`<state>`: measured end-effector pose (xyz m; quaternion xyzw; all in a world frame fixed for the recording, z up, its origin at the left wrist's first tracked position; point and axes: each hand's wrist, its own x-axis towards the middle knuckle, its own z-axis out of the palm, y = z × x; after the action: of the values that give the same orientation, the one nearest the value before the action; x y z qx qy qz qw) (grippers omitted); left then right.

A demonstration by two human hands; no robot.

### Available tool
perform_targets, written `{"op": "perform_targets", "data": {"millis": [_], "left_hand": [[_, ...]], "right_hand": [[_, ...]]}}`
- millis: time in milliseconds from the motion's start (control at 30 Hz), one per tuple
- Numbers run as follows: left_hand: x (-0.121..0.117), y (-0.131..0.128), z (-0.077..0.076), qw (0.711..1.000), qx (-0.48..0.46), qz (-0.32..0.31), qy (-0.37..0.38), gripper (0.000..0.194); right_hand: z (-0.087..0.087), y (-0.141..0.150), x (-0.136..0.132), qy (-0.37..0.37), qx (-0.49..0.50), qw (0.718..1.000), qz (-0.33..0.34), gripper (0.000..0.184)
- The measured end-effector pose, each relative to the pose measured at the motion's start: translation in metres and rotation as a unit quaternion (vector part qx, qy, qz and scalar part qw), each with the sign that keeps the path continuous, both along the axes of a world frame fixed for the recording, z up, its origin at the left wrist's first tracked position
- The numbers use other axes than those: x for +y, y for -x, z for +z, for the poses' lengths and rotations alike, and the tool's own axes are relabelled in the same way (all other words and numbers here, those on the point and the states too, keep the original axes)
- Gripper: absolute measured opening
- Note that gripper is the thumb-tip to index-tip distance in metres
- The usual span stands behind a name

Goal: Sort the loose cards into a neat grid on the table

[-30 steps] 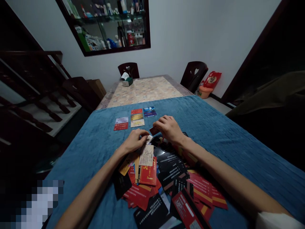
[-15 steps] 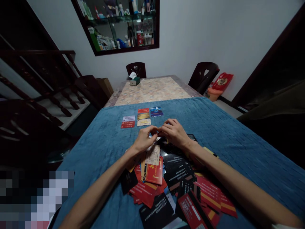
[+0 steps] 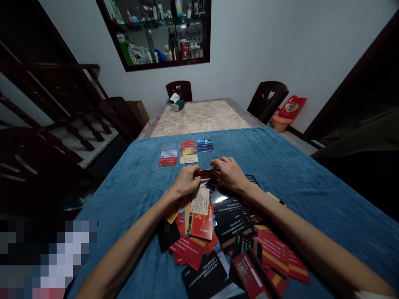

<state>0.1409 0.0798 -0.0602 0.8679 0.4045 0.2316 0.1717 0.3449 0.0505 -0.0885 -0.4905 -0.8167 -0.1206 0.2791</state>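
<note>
My left hand and my right hand are both closed on a dark red card, held between them just above the blue cloth. Below my wrists lies a loose heap of red, black and pale cards. A beige card tops the heap near my left wrist. Beyond my hands, several cards lie in neat columns: a white and red one at left, red, gold and pale ones in the middle, a blue one at right.
The blue cloth covers the near part of a long table; its far part shows a patterned top with a tissue box. Dark chairs stand around it. A staircase rail is at left, a glass cabinet on the wall.
My hands have drawn apart a little, and the red card now shows stretched between them. The view itself has barely shifted since half a second ago.
</note>
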Motion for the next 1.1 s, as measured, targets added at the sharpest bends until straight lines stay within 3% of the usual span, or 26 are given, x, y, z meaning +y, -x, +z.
{"op": "perform_targets", "data": {"millis": [333,1100], "left_hand": [[0.014,0.010,-0.007,0.999,0.041,0.016,0.018,0.007],[0.015,0.010,-0.011,0.999,-0.014,0.000,0.043,0.007]], "right_hand": [[-0.002,-0.003,0.002,0.029,-0.044,0.998,-0.022,0.016],[-0.005,-0.002,0.001,0.038,-0.042,0.998,-0.022,0.026]]}}
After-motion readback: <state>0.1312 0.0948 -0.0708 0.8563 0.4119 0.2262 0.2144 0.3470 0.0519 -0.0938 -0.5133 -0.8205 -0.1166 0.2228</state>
